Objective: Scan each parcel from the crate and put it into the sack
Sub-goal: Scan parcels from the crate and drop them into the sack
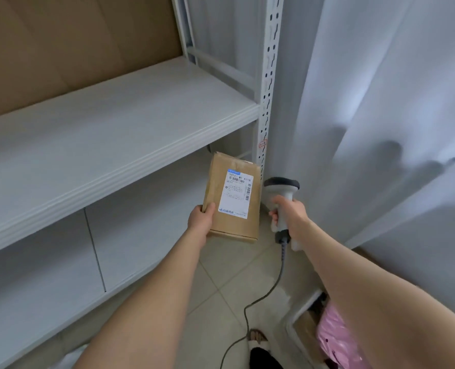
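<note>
Head cam: the white plastic crate [292,334] down at the bottom right had a pink plastic mailer [335,339] in it. The flat brown cardboard parcel [221,198] with a white barcode label was up in the air, the left hand [201,215] pinching its near-left corner. The right hand [291,213] was wrapped round a grey handheld scanner [280,187], just beside the parcel's right edge. Room-wise: white metal shelving [114,123] left, white curtain [380,102] right, a strip of tiled floor [221,283] between.

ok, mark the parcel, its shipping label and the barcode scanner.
parcel [235,226]: head view, bare cardboard below the label.
shipping label [236,194]: head view, middle of the white sheet.
barcode scanner [281,184]: head view, top of its head.
</note>
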The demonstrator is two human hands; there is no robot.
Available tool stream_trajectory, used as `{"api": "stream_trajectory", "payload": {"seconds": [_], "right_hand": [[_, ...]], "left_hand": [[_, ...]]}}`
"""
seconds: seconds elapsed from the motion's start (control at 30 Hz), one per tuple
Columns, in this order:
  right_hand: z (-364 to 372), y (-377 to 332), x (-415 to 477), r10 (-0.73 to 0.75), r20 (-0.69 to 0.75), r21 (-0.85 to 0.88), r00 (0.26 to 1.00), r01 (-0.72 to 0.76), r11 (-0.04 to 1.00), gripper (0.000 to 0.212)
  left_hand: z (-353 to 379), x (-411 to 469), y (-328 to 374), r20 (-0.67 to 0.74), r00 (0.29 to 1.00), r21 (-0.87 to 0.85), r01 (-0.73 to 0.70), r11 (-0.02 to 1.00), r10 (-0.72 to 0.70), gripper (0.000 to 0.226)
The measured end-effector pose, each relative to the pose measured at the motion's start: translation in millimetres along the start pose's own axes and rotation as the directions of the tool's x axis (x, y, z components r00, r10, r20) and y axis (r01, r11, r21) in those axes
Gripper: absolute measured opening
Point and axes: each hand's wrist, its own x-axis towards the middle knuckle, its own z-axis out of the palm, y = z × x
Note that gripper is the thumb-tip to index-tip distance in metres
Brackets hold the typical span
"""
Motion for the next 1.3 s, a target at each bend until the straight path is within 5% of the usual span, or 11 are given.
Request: {"api": "stream_trajectory", "payload": {"seconds": [0.4, 1.3], "right_hand": [[-34, 0, -131, -0.16, 0.151, 0.078, 0.975, 0.149, 0.986, 0.013], [-70, -16, -171, -0.152, 0.192, -0.09, 0.97, 0.171, 0.981, 0.015]], "left_hand": [[-5, -109, -8, 0.213, 0.975, -0.279, 0.123, 0.953, -0.063, 0.036], [41, -154, -17, 0.036, 0.998, -0.213, 0.061, 0.975, -0.055, 0.033]]}}
